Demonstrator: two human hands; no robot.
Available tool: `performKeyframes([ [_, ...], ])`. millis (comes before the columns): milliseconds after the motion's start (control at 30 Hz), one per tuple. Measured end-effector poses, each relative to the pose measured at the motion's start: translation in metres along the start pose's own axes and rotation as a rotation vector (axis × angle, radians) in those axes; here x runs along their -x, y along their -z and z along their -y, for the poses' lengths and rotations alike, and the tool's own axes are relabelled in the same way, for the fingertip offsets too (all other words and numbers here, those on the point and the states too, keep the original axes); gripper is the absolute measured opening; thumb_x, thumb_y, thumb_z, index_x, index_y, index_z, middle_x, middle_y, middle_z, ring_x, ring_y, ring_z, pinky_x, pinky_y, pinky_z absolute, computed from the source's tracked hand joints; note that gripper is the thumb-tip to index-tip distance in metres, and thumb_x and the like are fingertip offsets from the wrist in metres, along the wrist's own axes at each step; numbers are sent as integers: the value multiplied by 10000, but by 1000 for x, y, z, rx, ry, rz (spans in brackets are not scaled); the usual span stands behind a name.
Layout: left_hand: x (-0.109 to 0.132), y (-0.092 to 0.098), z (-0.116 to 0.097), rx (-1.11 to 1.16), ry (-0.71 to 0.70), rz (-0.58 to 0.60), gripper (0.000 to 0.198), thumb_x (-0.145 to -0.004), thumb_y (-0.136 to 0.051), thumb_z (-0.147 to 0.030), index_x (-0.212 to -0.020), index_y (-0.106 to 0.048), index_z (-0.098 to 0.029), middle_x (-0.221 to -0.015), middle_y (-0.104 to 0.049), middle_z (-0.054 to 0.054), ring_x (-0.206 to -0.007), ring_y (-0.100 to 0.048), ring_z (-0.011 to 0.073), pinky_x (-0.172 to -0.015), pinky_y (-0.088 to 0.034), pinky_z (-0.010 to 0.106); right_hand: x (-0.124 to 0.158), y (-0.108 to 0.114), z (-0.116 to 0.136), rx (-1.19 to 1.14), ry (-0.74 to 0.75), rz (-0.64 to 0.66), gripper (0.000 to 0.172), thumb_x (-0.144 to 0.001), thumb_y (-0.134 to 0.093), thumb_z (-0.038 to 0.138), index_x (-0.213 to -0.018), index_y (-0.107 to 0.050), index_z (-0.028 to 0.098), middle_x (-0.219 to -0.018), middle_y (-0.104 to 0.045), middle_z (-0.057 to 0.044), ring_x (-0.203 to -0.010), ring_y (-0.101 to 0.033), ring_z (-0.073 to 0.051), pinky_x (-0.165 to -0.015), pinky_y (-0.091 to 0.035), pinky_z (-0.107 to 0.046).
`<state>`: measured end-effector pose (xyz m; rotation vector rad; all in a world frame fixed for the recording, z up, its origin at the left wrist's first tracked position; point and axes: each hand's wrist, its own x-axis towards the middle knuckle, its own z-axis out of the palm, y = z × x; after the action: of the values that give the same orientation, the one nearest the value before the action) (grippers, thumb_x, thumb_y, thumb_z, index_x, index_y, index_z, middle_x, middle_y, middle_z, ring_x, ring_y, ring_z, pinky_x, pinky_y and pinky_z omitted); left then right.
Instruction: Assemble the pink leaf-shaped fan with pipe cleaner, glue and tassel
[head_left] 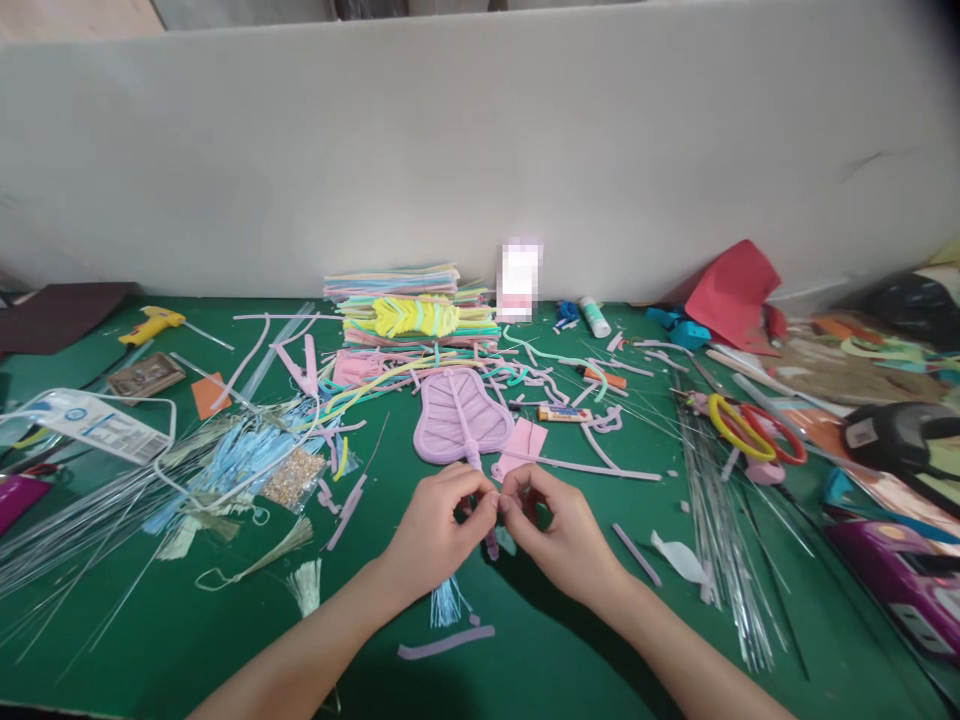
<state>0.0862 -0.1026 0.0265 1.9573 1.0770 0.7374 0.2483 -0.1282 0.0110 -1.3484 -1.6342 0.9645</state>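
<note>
My left hand [439, 525] and my right hand [559, 530] meet at the middle of the green mat [562, 650], fingertips pinched together on the stem end of a pink leaf-shaped foam fan [459, 415]. The fan blade lies flat on the mat just beyond my fingers. A short pink stub hangs below the pinch. A small blue tassel [448, 600] lies under my left wrist, and a loose pink strip [446, 643] lies nearer me.
A stack of coloured foam strips [412, 310] stands at the back centre. Yellow and red scissors [750, 428] and silver wires [720, 520] lie right. A glue gun [154, 323], blue tassels [240, 455] and a plastic bag [90, 420] lie left. A white wall [480, 150] closes the back.
</note>
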Motion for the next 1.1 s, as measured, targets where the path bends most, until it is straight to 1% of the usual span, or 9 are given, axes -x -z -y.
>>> performKeyframes([
  [200, 4, -1, -5, 50, -8, -54, 230, -892, -504, -195, -677, -579, -168, -669, -561, -8, -670, -527, 127, -643, -391, 236, 2, 1, 1, 29, 56, -32, 77, -842, -513, 209, -765, -522, 205, -673, -548, 15, -593, -486, -113, -558, -405, -225],
  [300, 5, -2, -5, 73, 1, -46, 239, -911, -488, -215, -695, -580, -169, -690, -562, -4, -672, -530, 124, -645, -393, 234, 2, 2, 3, 29, 75, -52, 77, -839, -515, 209, -762, -523, 205, -681, -552, 11, -593, -491, -114, -561, -416, -225],
  [400, 7, -2, -4, 77, -12, -41, 242, -925, -471, -230, -715, -574, -170, -709, -564, -1, -688, -534, 127, -659, -397, 238, 3, 2, 5, -2, 67, -66, 82, -848, -513, 227, -771, -527, 205, -678, -559, 9, -586, -501, -112, -560, -429, -222],
  [567, 6, -3, -4, 69, -50, -98, 212, -888, -506, -188, -681, -550, -172, -681, -548, -9, -671, -524, 123, -648, -397, 236, 3, 0, 6, -57, 38, -55, 88, -853, -513, 237, -771, -521, 206, -653, -565, 15, -571, -509, -110, -557, -441, -220],
  [767, 6, -6, -6, 45, -34, -127, 179, -852, -518, -160, -676, -546, -177, -668, -536, -13, -643, -516, 122, -613, -396, 236, 3, -5, 4, -81, 25, -65, 91, -854, -521, 250, -772, -518, 211, -634, -581, 16, -562, -515, -112, -546, -438, -223],
  [933, 6, -8, -3, -45, -60, -155, 165, -854, -513, -172, -691, -540, -185, -690, -545, 1, -687, -521, 141, -634, -399, 253, 3, -5, 3, 9, 71, -72, 77, -843, -527, 225, -767, -519, 213, -640, -575, 17, -562, -508, -109, -539, -426, -219],
  [1100, 7, -8, -1, -103, -116, -185, 138, -843, -508, -134, -717, -533, -186, -712, -548, 6, -715, -531, 144, -657, -404, 257, 4, -2, 4, 105, 131, -77, 62, -827, -528, 197, -767, -521, 209, -692, -569, 4, -598, -506, -115, -554, -423, -224],
])
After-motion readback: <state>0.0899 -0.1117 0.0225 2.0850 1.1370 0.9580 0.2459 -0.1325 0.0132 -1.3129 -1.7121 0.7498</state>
